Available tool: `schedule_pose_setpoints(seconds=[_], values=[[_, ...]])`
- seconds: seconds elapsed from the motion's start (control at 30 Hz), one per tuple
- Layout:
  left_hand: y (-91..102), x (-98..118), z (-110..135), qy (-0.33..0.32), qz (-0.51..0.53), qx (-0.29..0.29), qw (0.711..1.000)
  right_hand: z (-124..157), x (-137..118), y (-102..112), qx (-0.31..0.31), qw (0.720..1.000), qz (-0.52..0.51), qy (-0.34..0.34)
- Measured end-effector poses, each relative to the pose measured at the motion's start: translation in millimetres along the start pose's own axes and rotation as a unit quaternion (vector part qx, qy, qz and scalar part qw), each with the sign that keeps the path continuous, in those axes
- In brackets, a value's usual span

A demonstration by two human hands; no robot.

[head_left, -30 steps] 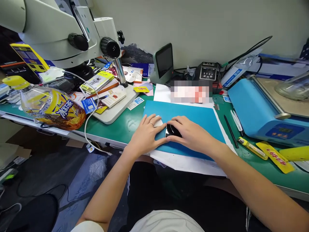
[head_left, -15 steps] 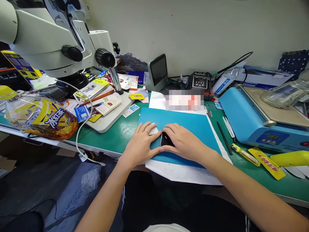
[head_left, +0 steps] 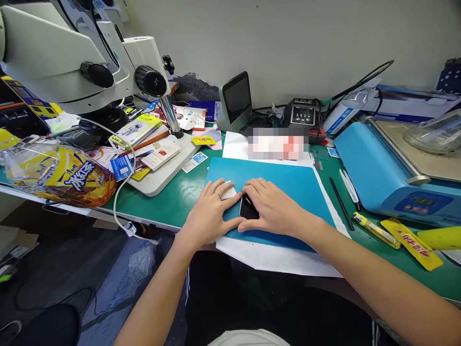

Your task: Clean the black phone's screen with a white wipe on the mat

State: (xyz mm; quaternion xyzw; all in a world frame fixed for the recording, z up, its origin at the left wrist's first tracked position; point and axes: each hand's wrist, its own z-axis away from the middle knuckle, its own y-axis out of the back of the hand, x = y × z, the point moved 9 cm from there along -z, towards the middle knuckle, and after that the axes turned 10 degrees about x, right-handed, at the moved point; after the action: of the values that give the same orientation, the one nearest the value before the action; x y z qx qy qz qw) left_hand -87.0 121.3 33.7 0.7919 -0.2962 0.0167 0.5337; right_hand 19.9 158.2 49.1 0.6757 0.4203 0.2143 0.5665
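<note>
On a blue mat [head_left: 284, 180] lies a smartphone [head_left: 248, 207] with a black glass face and a thin silver edge. My right hand [head_left: 266, 204] wraps over it, fingers along its far side and thumb at its near edge, hiding much of it. To its left, my left hand [head_left: 211, 206] lies with fingers spread and a ring on one of them. Its thumb reaches the phone's near left corner, by my right thumb. Under the left fingers is a small flat white piece [head_left: 228, 191], partly covered; whether it is cloth or card I cannot tell.
White paper [head_left: 252, 257] sticks out beneath the mat. A microscope [head_left: 151, 81] and a tea bottle [head_left: 68, 173] stand left. A blue heating machine [head_left: 378, 163], pens [head_left: 341, 204] and yellow packets [head_left: 412, 244] are right. A white cable [head_left: 117, 197] hangs over the table edge.
The camera view has shifted slightly, so the bench things appear moved. Both hands keep nearly the same place and pose at the phone.
</note>
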Motion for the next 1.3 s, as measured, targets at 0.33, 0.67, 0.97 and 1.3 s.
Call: schedule_pose_setpoints(seconds=[0.33, 0.67, 0.97, 1.3], values=[[-3.5, -3.2, 0.5, 0.002, 0.000, -0.016, 1.000, -1.5, 7.7, -4.9, 0.002, 0.998, -0.054, -0.033], [-4.4, -4.6, 1.0, 0.005, 0.009, -0.014, 1.000, -0.3, 10.1, -6.9, 0.010, 0.997, -0.072, -0.035], [-3.5, 2.6, -3.8, -0.036, 0.027, -0.018, 0.999, 0.8, 14.0, -7.3, 0.013, 0.993, -0.113, -0.045], [-3.4, 7.6, -16.6, -0.038, 0.070, -0.017, 0.997, 0.0, 17.7, 2.1, 0.035, 0.979, -0.190, -0.067]])
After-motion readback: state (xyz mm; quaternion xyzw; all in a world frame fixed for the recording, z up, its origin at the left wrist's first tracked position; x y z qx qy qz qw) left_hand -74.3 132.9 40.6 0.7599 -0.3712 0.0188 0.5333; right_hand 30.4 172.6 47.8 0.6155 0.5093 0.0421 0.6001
